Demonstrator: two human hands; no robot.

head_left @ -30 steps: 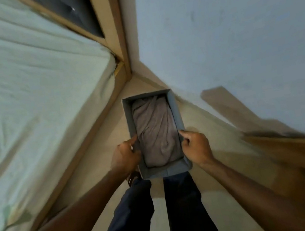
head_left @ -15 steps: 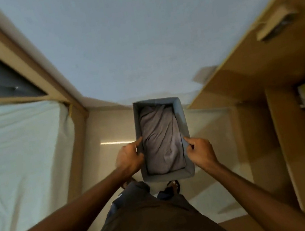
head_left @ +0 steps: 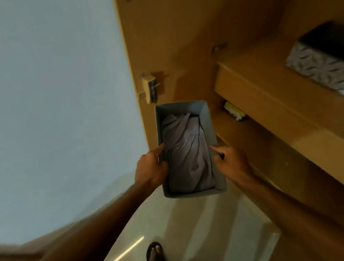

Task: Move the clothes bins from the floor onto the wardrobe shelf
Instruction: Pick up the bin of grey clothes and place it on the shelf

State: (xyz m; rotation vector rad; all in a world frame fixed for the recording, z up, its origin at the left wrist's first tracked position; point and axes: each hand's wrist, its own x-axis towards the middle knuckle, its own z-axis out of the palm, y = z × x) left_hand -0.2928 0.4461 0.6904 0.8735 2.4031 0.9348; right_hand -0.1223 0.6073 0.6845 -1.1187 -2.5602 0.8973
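Observation:
A grey fabric bin (head_left: 209,122) with a folded grey garment (head_left: 186,152) inside is held in the air in front of me, above the floor. My left hand (head_left: 150,170) grips its left wall, thumb over the rim. My right hand (head_left: 229,158) grips its right wall the same way. The wooden wardrobe shelf (head_left: 273,97) lies to the right, level with the bin's far end. A patterned grey bin (head_left: 325,69) stands on that shelf at the far right.
The open wardrobe's wooden side panel (head_left: 165,30) with a hinge (head_left: 150,87) rises just behind the held bin. A yellow item (head_left: 234,111) lies under the shelf. A pale wall fills the left. My sandalled feet (head_left: 155,253) stand on the light floor.
I have turned right from the bed corner to face the open wardrobe, carrying the bin with both hands. The shelf and its patterned bin have come into view.

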